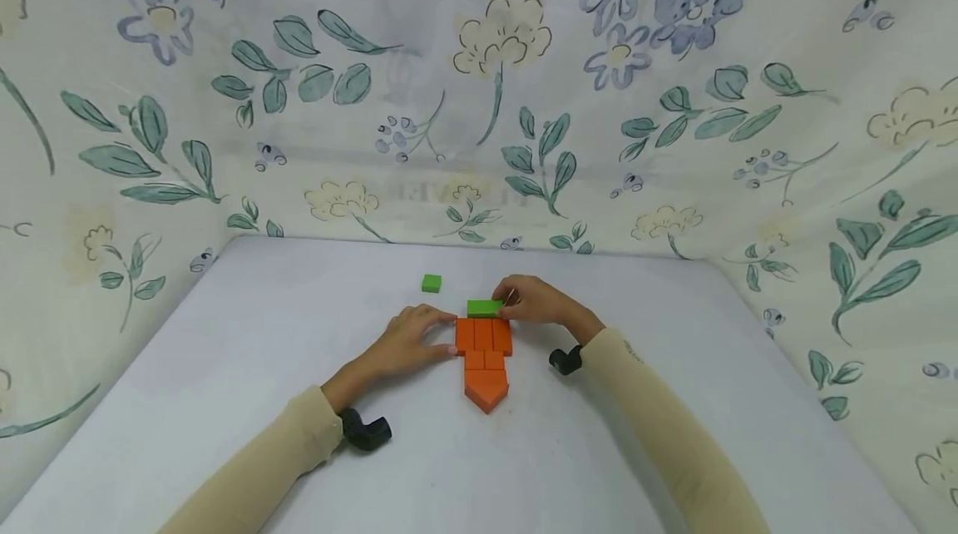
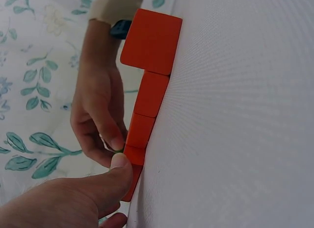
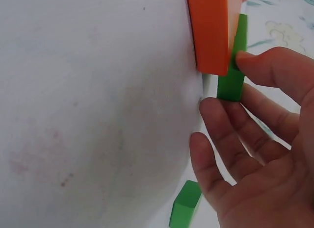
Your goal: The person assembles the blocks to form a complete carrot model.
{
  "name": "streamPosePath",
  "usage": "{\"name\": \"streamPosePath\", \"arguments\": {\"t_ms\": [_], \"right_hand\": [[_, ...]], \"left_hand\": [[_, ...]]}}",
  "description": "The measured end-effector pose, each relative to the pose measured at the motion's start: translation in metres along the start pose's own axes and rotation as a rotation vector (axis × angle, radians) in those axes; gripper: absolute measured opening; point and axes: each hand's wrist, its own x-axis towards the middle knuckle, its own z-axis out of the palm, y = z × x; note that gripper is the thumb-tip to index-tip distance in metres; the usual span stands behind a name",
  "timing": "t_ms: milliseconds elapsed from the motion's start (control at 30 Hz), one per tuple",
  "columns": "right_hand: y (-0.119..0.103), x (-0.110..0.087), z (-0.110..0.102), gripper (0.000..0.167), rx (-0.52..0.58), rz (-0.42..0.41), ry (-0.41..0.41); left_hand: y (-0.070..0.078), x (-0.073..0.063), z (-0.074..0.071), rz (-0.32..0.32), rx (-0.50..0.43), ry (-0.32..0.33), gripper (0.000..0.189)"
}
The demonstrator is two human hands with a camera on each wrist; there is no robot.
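Observation:
Several orange blocks (image 1: 483,336) lie joined flat on the white table, a wide row at the top narrowing to a pointed block (image 1: 486,390). Against the row's far edge lies a green block (image 1: 482,309), whose right end my right hand (image 1: 535,299) pinches between thumb and fingers. On the left side of the orange row, my left hand (image 1: 407,340) touches it with spread thumb and forefinger. The left wrist view shows its thumb (image 2: 120,164) against an orange block (image 2: 140,130); the other fingers are partly hidden.
A small green cube (image 1: 432,283) stands beyond the row, to the left. Low in the right wrist view is a green block (image 3: 185,204). Black wrist devices (image 1: 367,432) hang under both sleeves. Flower-patterned cloth (image 1: 479,101) surrounds the table's back and sides.

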Motion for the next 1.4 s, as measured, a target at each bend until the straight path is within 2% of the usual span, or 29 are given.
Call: {"name": "streamPosePath", "arguments": {"t_ms": [267, 400, 667, 867, 1167, 1300, 1400], "right_hand": [[-0.006, 0.005, -0.003, 0.02, -0.067, 0.038, -0.112], [-0.007, 0.01, -0.006, 0.016, -0.074, 0.043, -0.131], [-0.012, 0.013, -0.008, 0.017, -0.093, 0.028, -0.106], [-0.009, 0.011, -0.002, 0.017, -0.073, 0.039, -0.096], [-0.006, 0.012, -0.001, 0.016, -0.085, 0.037, -0.074], [-0.006, 0.009, -0.004, 0.021, -0.094, -0.012, -0.069], [-0.003, 0.002, -0.009, 0.023, -0.073, -0.047, 0.0]], "left_hand": [[-0.002, -0.003, 0.002, 0.018, -0.011, 0.003, 0.055], [-0.002, -0.003, 0.001, 0.026, -0.008, 0.012, 0.055], [0.002, 0.0, -0.004, 0.01, 0.013, 0.02, 0.054], [0.001, -0.002, 0.001, -0.008, 0.001, 0.007, 0.053], [0.0, -0.001, 0.0, 0.022, 0.006, 0.023, 0.053], [-0.001, -0.002, 0.0, 0.013, 0.004, 0.023, 0.053], [0.0, -0.001, 0.001, 0.014, -0.009, 0.008, 0.053]]}}
